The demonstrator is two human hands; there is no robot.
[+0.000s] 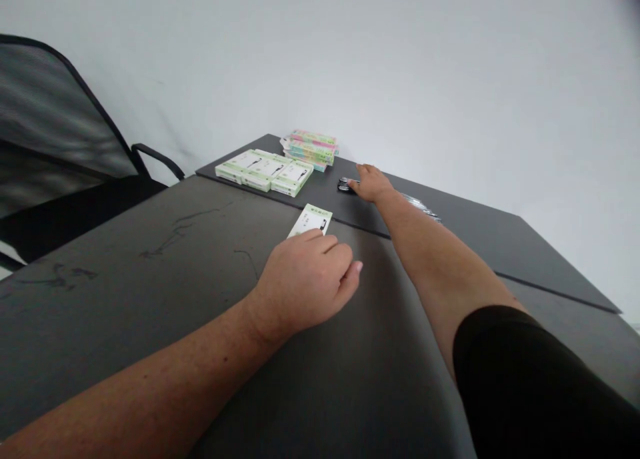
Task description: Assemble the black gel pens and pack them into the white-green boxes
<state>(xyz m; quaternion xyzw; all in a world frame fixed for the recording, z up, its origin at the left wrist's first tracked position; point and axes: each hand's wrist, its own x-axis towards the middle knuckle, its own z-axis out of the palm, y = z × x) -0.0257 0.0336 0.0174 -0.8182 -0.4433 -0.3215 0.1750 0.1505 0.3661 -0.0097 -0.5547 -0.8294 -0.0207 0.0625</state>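
My left hand (313,275), its fingers curled, is closed on a small white and green flat box (313,219) above the near part of the table. The far end of the box sticks out past my knuckles. My right hand (371,182) reaches to the back with thumb and fingers apart, over a row of slim, shiny, clear-wrapped items (423,207). Their dark ends (344,185) show beside the thumb. My hand and forearm cover the middle of that row, and what the items are cannot be made out.
Several white and green boxes (260,169) lie side by side on a dark raised board (480,239). Behind them is a stack of pink, yellow and green boxes (313,149), near the wall. A black mesh chair (50,139) stands left of the grey table (125,312).
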